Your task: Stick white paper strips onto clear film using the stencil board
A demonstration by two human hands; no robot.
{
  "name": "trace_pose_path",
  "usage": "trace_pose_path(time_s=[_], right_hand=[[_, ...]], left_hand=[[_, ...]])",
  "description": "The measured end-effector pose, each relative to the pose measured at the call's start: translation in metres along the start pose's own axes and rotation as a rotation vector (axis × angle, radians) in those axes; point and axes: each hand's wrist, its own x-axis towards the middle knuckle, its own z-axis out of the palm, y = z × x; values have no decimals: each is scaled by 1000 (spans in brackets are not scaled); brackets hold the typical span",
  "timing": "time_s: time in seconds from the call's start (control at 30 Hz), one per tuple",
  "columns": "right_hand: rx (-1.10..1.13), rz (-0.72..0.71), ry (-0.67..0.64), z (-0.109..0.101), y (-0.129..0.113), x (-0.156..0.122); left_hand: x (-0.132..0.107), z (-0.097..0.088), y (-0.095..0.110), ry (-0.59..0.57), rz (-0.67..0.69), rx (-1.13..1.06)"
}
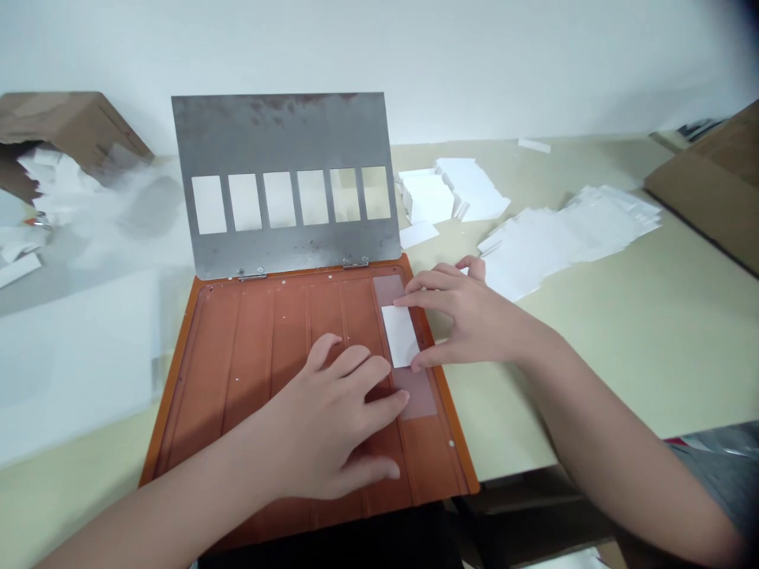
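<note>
at far left, a torn cardboard box (71, 130) sits beyond the orange tray (202, 379). the left hand (332, 419) lies open on the tray, fingers spread, gripping nothing. hinged to the tray's far edge, a steel plate (285, 126) stands tilted up, its 6 windows in a row. a white paper strip (400, 336) lies on a translucent pink strip (415, 393) on the tray, pinched at both ends by the right hand (468, 312). loose white sheets (569, 241) are piled further right.
</note>
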Motion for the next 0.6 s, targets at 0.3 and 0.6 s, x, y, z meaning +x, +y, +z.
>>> trace_pose_path(time_s=[0.3, 0.6], right_hand=[[-8, -3, 1, 1, -1, -1], [0, 0, 6, 0, -1, 0]], left_hand=[[1, -1, -1, -19, -12, -15], [2, 1, -1, -5, 3, -7]])
